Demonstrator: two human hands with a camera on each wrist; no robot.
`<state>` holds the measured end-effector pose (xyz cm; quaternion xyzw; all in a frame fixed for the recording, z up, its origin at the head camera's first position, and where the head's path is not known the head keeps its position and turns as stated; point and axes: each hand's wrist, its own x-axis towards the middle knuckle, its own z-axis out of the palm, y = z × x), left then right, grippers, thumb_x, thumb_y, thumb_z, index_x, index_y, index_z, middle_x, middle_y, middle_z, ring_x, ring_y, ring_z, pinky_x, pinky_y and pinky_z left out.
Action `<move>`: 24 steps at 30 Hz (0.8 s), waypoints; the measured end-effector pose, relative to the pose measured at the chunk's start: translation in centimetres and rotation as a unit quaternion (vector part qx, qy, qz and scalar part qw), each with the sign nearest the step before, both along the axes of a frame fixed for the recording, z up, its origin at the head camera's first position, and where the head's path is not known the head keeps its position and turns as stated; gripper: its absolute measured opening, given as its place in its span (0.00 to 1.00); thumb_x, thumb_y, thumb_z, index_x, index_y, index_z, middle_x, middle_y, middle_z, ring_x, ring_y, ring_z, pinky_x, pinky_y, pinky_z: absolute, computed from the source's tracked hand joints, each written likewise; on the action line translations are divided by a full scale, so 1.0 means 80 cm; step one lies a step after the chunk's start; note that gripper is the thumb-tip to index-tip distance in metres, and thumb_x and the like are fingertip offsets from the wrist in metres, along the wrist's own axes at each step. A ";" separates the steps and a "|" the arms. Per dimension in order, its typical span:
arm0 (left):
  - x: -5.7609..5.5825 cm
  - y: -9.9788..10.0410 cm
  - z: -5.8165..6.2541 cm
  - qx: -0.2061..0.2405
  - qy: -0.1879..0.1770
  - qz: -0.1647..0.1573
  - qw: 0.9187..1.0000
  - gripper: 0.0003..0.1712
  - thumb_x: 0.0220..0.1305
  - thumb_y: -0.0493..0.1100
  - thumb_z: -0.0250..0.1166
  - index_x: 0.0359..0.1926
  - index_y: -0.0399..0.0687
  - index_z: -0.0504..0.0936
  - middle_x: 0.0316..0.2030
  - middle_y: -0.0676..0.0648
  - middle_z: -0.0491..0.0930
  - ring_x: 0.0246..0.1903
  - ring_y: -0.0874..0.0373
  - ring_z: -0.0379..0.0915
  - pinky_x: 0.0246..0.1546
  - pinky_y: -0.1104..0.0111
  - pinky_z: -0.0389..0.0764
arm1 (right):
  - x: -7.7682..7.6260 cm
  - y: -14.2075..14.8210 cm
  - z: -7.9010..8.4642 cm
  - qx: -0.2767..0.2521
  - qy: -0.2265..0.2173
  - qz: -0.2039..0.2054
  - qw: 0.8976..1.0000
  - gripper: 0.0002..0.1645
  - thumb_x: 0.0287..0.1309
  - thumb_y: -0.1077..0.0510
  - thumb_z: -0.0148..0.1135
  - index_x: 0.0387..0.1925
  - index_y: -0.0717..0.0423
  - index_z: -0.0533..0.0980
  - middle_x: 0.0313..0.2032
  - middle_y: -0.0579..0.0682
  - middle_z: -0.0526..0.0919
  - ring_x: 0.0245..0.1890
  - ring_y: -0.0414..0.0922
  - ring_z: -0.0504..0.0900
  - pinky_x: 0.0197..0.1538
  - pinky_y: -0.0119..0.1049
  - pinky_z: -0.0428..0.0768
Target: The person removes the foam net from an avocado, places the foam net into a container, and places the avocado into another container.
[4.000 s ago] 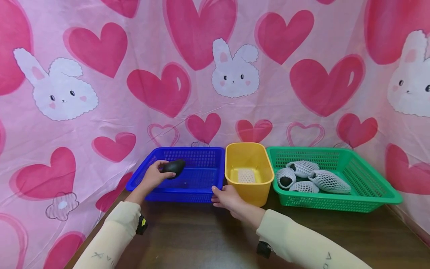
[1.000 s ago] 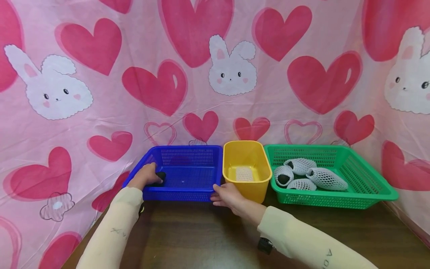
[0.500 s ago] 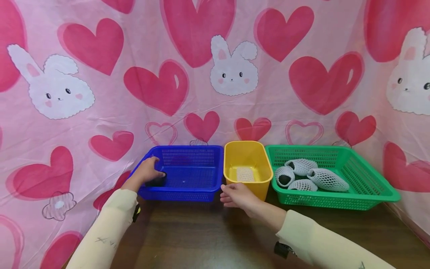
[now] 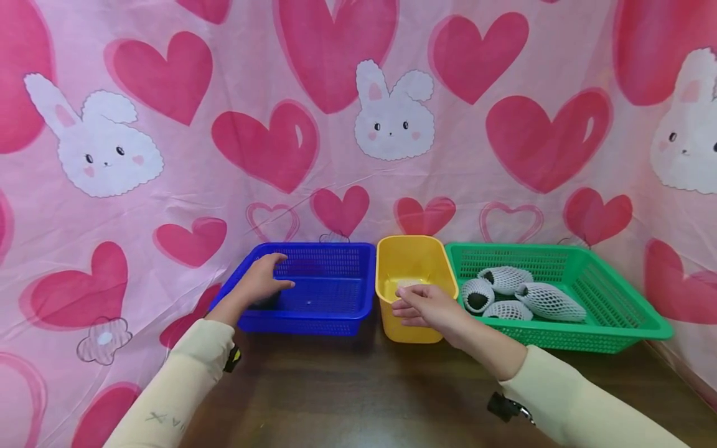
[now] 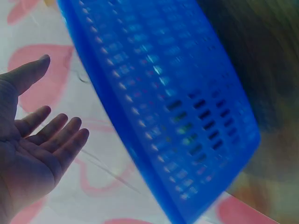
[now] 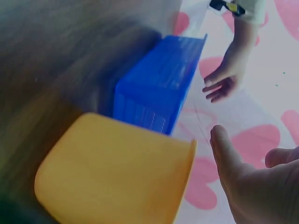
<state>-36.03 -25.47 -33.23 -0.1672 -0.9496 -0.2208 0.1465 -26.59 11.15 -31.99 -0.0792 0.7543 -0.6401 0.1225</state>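
Note:
My left hand (image 4: 261, 280) hovers over the left end of the blue basket (image 4: 313, 325), its thumb and fingers spread and holding nothing. Beneath it, partly hidden by the hand, a dark avocado (image 4: 270, 301) lies on the basket floor. In the left wrist view the palm and loose fingers (image 5: 70, 140) show beside the basket wall. My right hand (image 4: 428, 309) is over the near rim of the yellow bin (image 4: 417, 333), fingers relaxed and nothing in them. It covers most of a white foam net (image 4: 411, 283) inside the bin.
To the right stands a green basket (image 4: 560, 338) with several dark fruits in white foam nets (image 4: 551, 301). The three containers line up on a brown wooden table (image 4: 313, 386). A pink curtain with hearts and rabbits (image 4: 394, 127) hangs close behind.
My left hand has lowered the avocado into the blue basket, let go and risen. My right hand has left that basket's near right corner and moved right to the yellow bin.

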 end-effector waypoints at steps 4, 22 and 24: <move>0.006 0.017 0.004 0.007 -0.003 -0.019 1.000 0.37 0.54 0.44 0.74 0.60 0.30 0.71 0.55 0.30 0.74 0.55 0.37 0.71 0.56 0.47 0.69 | -0.002 0.020 0.008 0.006 0.007 0.003 1.000 0.28 0.72 0.51 0.51 0.61 0.71 0.67 0.49 0.65 0.80 0.52 0.57 0.80 0.49 0.43 0.80; 0.047 0.128 0.025 0.085 -0.002 -0.126 0.988 0.31 0.55 0.44 0.75 0.57 0.40 0.76 0.54 0.41 0.77 0.53 0.47 0.75 0.51 0.55 0.77 | -0.014 0.107 0.037 0.066 0.045 -0.028 0.996 0.36 0.71 0.46 0.52 0.66 0.70 0.61 0.57 0.66 0.76 0.55 0.54 0.78 0.51 0.43 0.77; 0.051 0.141 0.024 0.099 -0.002 -0.138 0.985 0.30 0.55 0.43 0.75 0.57 0.40 0.76 0.53 0.42 0.78 0.52 0.48 0.76 0.51 0.55 0.77 | -0.016 0.116 0.038 0.075 0.052 -0.032 0.995 0.37 0.71 0.46 0.51 0.67 0.70 0.60 0.58 0.67 0.74 0.57 0.56 0.77 0.51 0.42 0.78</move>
